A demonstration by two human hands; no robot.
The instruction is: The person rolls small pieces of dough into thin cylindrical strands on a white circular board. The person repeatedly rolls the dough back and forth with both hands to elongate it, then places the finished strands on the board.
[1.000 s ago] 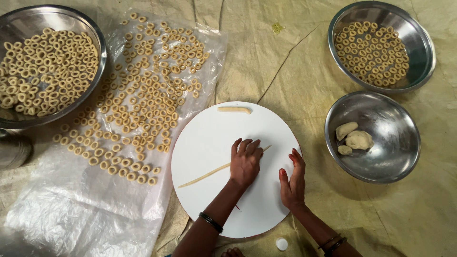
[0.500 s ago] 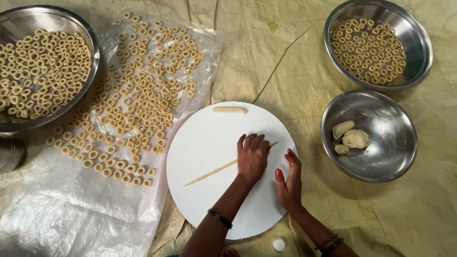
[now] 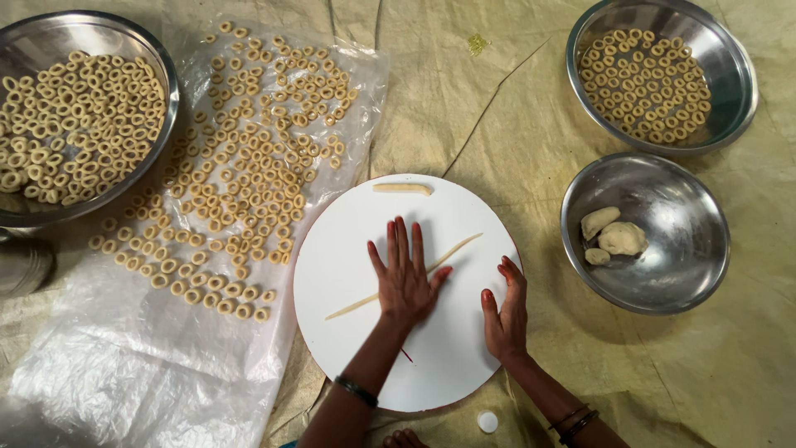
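Note:
My left hand [image 3: 404, 274] lies flat, fingers spread, on a long thin rope of dough [image 3: 460, 249] that runs slantwise across a round white board [image 3: 348, 249]. My right hand [image 3: 506, 311] rests on the board's right edge with fingers bent, holding nothing. A short thick dough stick [image 3: 402, 189] lies at the board's far edge.
Several small dough rings [image 3: 240, 166] are spread on a clear plastic sheet [image 3: 124, 365] to the left. Steel bowls of rings stand at the far left [image 3: 170, 108] and far right [image 3: 738, 99]. A third steel bowl [image 3: 688, 274] holds three dough lumps [image 3: 613, 236]. A small white cap [image 3: 487, 421] lies near me.
My left hand has opened flat and slid forward over the dough rope, which looks longer and thinner. My right hand has stayed at the board's right edge.

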